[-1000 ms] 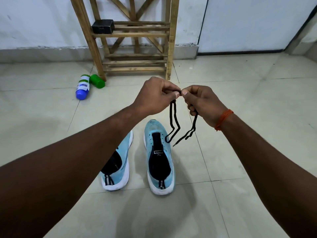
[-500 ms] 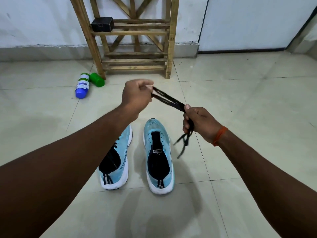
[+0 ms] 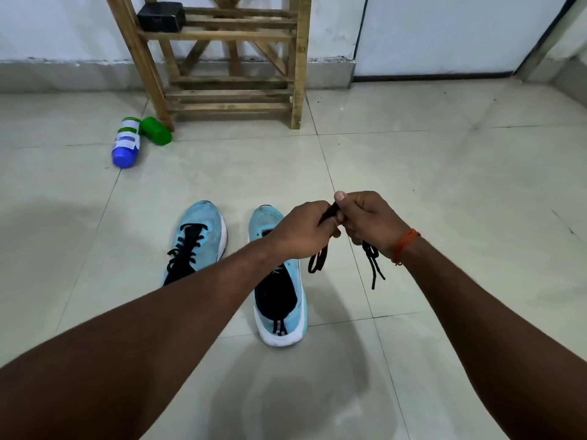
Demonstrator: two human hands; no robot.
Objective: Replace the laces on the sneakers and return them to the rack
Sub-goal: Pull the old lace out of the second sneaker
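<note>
Head view puts both hands in the air above the floor (image 3: 444, 185), just right of the two blue sneakers. The left hand (image 3: 301, 230) and right hand (image 3: 368, 220) meet knuckle to knuckle, each grip pinched on the lace (image 3: 329, 212). A short black stretch shows between the thumbs, a loop hangs below the left hand, and the loose ends dangle below the right. The unlaced sneaker (image 3: 279, 290), partly under my left forearm, shows an open tongue with no lacing that I can see. The laced sneaker (image 3: 197, 236) just beside it carries black lacing. The rack (image 3: 298, 58) stands against the wall beyond, well apart from both shoes.

I judge the step in hand to be readying this lace for threading. To do it well I would let the twists fall out and match the two halves to find the middle. Then I would bring one tip down to the eyelets nearest the toe, pinching close to the tip so it does not flop.
</note>
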